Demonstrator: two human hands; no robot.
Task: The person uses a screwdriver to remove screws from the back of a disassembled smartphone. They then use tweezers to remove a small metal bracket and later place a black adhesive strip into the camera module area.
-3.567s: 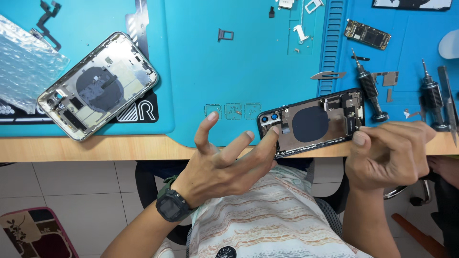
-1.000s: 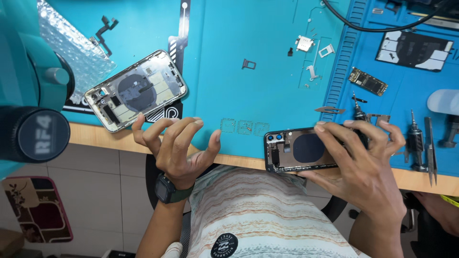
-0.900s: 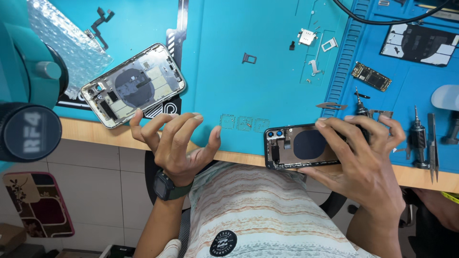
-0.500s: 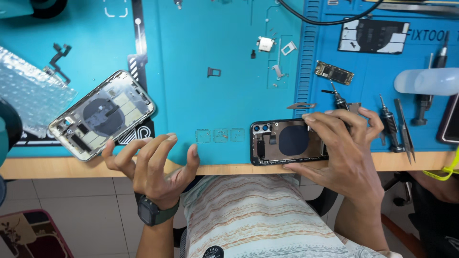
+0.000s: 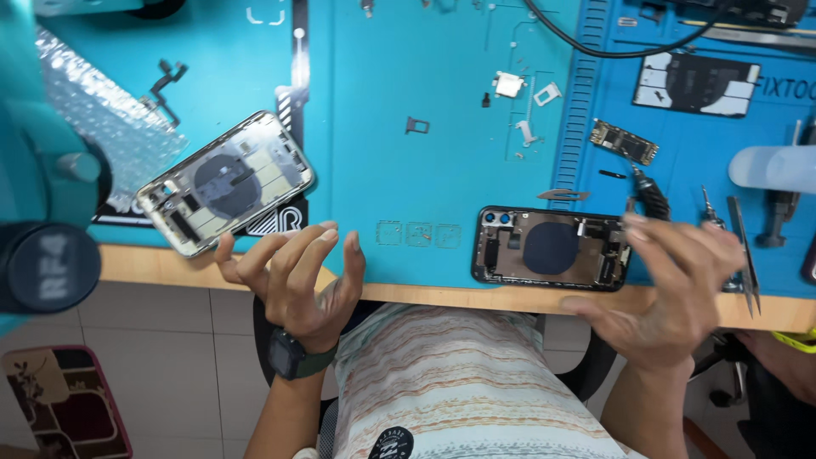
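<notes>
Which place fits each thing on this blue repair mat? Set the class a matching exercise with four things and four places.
Things:
1. silver opened phone housing
2. black opened phone housing
3. clear bubble wrap sheet
4. small green circuit board

Places:
A. left edge of the mat, beside the silver housing
B. at the desk edge, by the right hand
C. above the left hand, lying tilted
D. on the ridged mat, above the black housing

Pairs: 1-C, 2-B, 3-A, 4-D
</notes>
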